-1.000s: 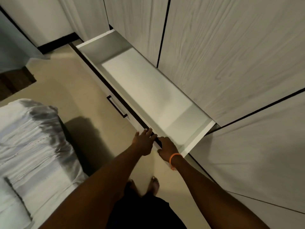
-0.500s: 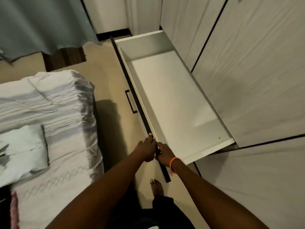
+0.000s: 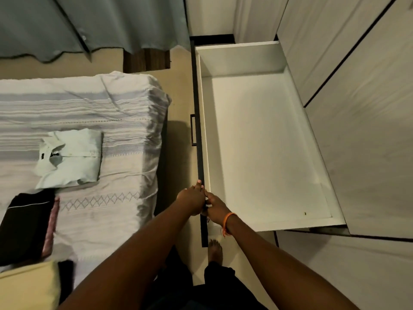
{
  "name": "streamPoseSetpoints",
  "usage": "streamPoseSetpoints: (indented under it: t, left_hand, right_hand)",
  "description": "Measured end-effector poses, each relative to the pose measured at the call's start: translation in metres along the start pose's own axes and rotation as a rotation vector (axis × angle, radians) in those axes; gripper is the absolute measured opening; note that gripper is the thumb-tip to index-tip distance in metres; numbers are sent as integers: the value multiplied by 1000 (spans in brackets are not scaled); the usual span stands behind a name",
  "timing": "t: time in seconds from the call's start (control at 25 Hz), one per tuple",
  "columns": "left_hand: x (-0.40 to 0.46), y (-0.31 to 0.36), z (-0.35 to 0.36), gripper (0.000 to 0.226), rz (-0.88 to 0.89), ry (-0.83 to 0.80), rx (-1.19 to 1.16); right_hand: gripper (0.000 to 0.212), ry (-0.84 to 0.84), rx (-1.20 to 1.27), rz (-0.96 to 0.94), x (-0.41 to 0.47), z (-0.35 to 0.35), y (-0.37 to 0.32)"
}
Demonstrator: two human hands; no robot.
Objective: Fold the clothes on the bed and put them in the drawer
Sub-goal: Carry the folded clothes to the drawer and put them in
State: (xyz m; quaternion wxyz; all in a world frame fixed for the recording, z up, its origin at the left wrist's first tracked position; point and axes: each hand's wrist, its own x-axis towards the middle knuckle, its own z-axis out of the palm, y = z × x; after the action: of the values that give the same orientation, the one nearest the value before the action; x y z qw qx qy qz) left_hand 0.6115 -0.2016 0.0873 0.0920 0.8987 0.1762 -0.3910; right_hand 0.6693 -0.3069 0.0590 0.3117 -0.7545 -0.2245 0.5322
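Lying on the bed (image 3: 93,104) to the left, a folded pale shirt (image 3: 71,158) rests collar-up on the white striped bedspread, with a folded black garment (image 3: 24,227) just below it over a strip of pink cloth (image 3: 51,229), and a pale yellow piece (image 3: 29,285) at the lower left corner beside another dark item. None of these touches the drawer (image 3: 263,153), which stands pulled far out of the wardrobe on the right, its white inside bare. A narrow strip of beige floor (image 3: 176,139) separates the bed's edge from the drawer's dark front edge (image 3: 199,130), where a slim black handle (image 3: 192,129) faces the bed. Pale wood-grain wardrobe doors (image 3: 362,108) with dark seams fill the right side, and a grey-blue curtain (image 3: 93,23) hangs along the top, above a patch of dark wooden flooring. A bare foot (image 3: 215,249) shows on the floor below the drawer's near corner.

Both arms reach forward from the bottom of the view and meet at the drawer's front edge near its close end. The left hand (image 3: 192,201) curls over the dark edge from the bed side, fingers wrapped onto it. The right hand (image 3: 215,208), with an orange band (image 3: 228,222) at the wrist, grips the same edge from the drawer side, just touching the left.
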Motion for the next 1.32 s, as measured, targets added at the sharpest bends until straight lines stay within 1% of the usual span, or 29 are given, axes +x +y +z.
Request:
streamPoseSetpoints:
  t: [0.12, 0.2, 0.36, 0.56, 0.68, 0.8, 0.84, 0.96, 1.04, 1.16, 1.24, 1.32]
  left_hand:
    - [-3, -18, 5, 80, -38, -18, -15]
    - [-7, -28, 11, 82, -56, -16, -28]
    - [-15, -40, 19, 86, -35, 17, -92]
    - [-19, -38, 24, 85, -22, 67, -107]
    - [-27, -41, 24, 85, -2, 100, -222]
    - [-47, -43, 35, 79, -38, 171, -450]
    - [-55, -45, 44, 77, -60, 200, -517]
    - [-91, -57, 84, 69, -206, 304, -682]
    - [-119, -69, 112, 63, -317, 350, -813]
    - [-165, -88, 164, 53, -493, 431, -1032]
    - [-196, -98, 201, 56, -636, 456, -1121]
    - [-224, -105, 237, 58, -753, 490, -1224]
  right_hand:
    - [69, -59, -18, -18, 4, 12, -13]
    - [70, -93, -24, -15, 6, 22, -19]
    - [72, -103, 11, 11, 8, 32, -23]
    - [69, -94, 64, 43, 2, 30, -27]
    - [62, -76, 64, 95, 0, 26, -32]
    - [56, -23, 70, 127, 5, 25, -38]
    - [53, 23, 68, 120, 6, 27, -40]
    - [48, 216, 51, 27, 2, 44, -49]
    - [44, 267, -28, -38, 2, 60, -59]
    - [40, 219, -183, -39, -3, 91, -77]
    - [40, 195, -250, -77, -7, 115, -81]
    - [37, 102, -244, -131, -14, 143, -86]
